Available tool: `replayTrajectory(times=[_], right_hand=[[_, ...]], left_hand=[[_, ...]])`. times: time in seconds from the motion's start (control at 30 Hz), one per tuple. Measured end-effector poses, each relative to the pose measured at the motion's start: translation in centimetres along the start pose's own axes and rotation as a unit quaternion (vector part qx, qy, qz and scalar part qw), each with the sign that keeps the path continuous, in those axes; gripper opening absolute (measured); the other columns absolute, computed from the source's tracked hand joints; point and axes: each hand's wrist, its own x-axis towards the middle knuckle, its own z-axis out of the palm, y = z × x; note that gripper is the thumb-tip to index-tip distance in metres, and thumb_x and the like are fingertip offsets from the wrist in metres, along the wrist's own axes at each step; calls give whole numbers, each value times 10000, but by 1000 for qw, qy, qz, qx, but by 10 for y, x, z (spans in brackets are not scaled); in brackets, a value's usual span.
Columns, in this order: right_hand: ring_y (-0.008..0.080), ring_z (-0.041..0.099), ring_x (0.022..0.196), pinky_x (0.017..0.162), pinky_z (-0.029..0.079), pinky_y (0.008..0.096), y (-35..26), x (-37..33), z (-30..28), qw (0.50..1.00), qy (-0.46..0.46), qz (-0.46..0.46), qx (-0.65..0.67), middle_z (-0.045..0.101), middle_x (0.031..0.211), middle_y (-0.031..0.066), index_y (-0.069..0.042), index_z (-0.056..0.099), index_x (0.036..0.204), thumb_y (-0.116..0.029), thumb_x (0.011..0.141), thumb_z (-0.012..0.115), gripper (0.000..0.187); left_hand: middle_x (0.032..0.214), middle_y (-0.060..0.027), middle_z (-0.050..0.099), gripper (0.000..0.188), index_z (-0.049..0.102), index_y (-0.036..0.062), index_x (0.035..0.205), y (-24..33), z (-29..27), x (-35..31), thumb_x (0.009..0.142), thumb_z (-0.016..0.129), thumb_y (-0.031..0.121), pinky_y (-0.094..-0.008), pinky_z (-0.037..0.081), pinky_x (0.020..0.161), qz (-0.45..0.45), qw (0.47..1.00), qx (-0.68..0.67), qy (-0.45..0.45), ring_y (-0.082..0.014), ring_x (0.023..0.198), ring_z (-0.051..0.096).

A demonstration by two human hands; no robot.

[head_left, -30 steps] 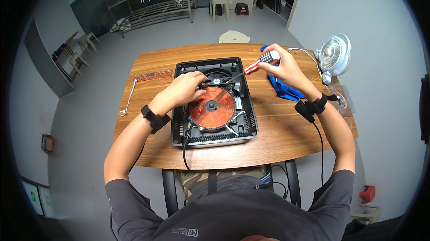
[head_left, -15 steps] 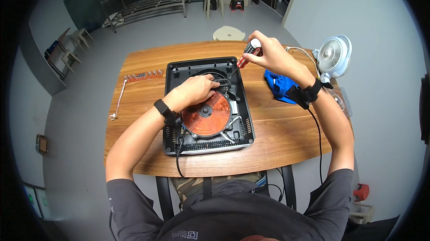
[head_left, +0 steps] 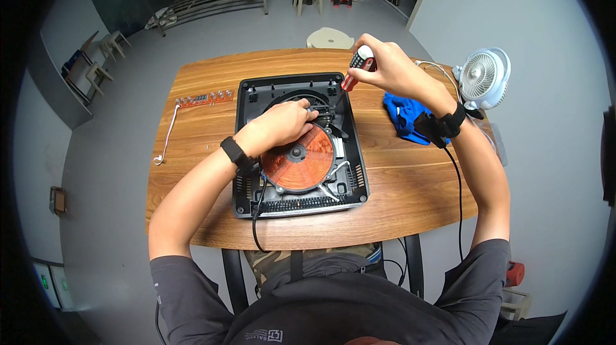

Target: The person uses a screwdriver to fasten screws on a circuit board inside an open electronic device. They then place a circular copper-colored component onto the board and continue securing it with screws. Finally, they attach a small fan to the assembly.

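An opened induction cooker (head_left: 256,92) lies on the table, its black shell exposing a round copper coil (head_left: 295,162). Toward the back of the shell sits a black cooling fan (head_left: 326,110). My left hand (head_left: 283,124) reaches over the coil with bent fingers closed at the fan; its fingertips are partly hidden. In my right hand (head_left: 378,66) is a red, black and white screwdriver (head_left: 357,70), gripped by the handle. Its shaft slants down to the fan's right side, where the tip is hard to make out.
A small orange circuit board (head_left: 204,99) with a white cable (head_left: 167,136) lies at the left. On the right are a blue cloth (head_left: 407,117) and a white desk fan (head_left: 481,79). A black power cord (head_left: 255,226) hangs off the front edge. Beyond the table stands a stool (head_left: 330,38).
The view has shifted slightly, so the table sits a little higher. Both hands keep their places at the cooker, and the screwdriver stays slanted toward the fan.
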Motion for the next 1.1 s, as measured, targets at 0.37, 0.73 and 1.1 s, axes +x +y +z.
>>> replayTrajectory(times=[0.37,0.73,1.1], right_hand=[[314,731,809,722,568,384,-5,9,5,1000,-22,-12,-10,712,861,197,11,572,1120,-266,917,792,408],[347,738,792,721,567,414,-27,31,-2,992,-114,1,-50,738,850,199,-6,552,1140,-303,953,764,411],[431,710,907,845,558,507,-33,47,-10,965,-148,17,-215,746,857,201,12,683,984,-437,1067,498,493]], left_hand=[[1381,-210,613,378,692,75,1338,-1,3,-1,1008,627,247,-457,559,998,4,1000,5,8,-397,1140,679],[1173,-198,653,363,705,34,1289,-4,8,-3,1002,604,232,-453,570,926,29,998,18,48,-369,1033,693],[1361,-208,626,381,685,51,1336,2,2,1,1017,607,243,-462,560,979,8,1000,10,3,-398,1133,677]])
